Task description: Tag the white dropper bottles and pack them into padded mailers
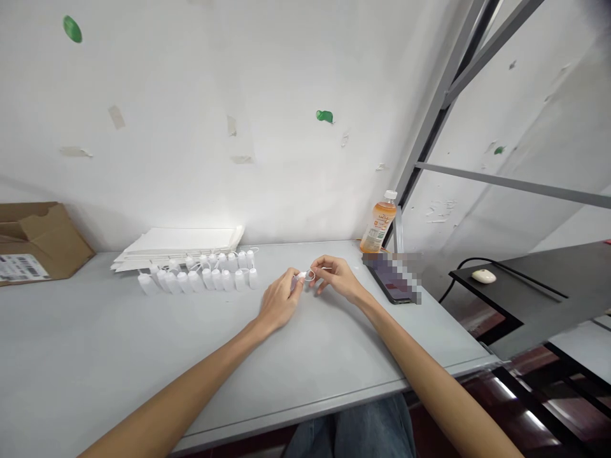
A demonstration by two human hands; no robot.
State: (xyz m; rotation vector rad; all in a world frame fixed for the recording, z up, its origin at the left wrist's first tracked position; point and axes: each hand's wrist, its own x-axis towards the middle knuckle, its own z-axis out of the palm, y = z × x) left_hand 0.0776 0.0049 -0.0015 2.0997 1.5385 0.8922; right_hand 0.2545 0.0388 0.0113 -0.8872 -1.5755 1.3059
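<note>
Over the middle of the desk, my left hand (pixel 280 296) is closed around a small white plastic bottle, mostly hidden by the fingers. A thin white cord (pixel 312 275) curves in a loop from its top. The fingertips of my right hand (pixel 337 277) pinch this cord, and a short end sticks out past them. To the left stand several small white bottles (pixel 208 279) in two rough rows, many with white cord loops at their tops.
A stack of white paper sheets (pixel 184 239) lies behind the rows. At far left sits an open cardboard box (pixel 67 245). An orange drink bottle (pixel 379 222) and a phone (pixel 389 278) are on the right. Beyond the grey desk (pixel 329 356), a mouse (pixel 484 276) rests on a dark surface.
</note>
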